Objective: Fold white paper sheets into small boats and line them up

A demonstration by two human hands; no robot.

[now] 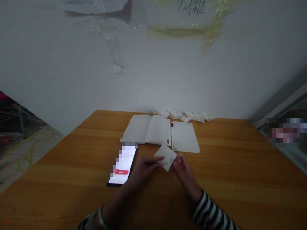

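Off-white paper square [167, 155], small, turned cornerwise, between both hands [145, 165] [184, 169]

The square [169, 156] is matt paper, the table [230, 172] smooth wood.

This looks like a plain room used as a writing or desk-work corner: a wooden table [240, 153] fills the view around six o'clock, set against a pale wall [168, 76], with an open notebook [158, 129] just below the centre, a pale sheet [184, 137] at four o'clock and a lit phone [127, 163] at seven. Hand-lettered paper [187, 16] taped up at one o'clock and loose clear tape [115, 51] at eleven give it a makeshift air, though the dim, blurred clutter [18, 118] at nine could suggest a workshop or storeroom.
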